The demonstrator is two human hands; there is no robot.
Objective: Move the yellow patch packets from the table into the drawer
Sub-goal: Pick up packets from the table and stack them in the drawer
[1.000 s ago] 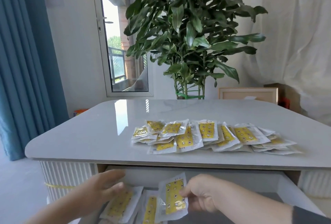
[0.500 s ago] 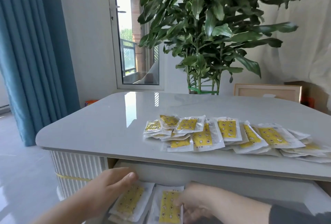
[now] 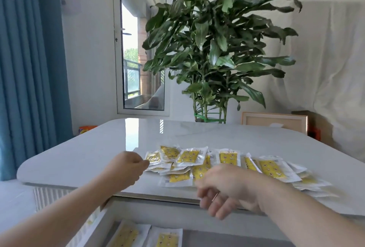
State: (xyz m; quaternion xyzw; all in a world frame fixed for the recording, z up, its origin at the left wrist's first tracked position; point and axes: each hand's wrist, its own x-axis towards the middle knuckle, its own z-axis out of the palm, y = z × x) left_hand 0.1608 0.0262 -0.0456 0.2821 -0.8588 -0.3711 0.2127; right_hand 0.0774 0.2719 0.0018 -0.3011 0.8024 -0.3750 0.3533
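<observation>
Your left hand (image 3: pixel 128 167) hovers over the front left part of the glossy, pale grey, round-cornered surface (image 3: pixel 94 148). Its fingers (image 3: pixel 142 164) are curled, tips at the edge of the leftmost packet (image 3: pixel 153 156); whether they pinch it cannot be told. Your right hand (image 3: pixel 227 187), blurred, hangs over the front edge with fingers loosely curled, holding nothing. Overlapping packets (image 3: pixel 189 156) lie along that edge: crinkled clear sleeves around yellow rectangles with small dark figures, print too small to read. Two more packets (image 3: pixel 126 236) lie flat in the open drawer (image 3: pixel 217 240) below that edge.
</observation>
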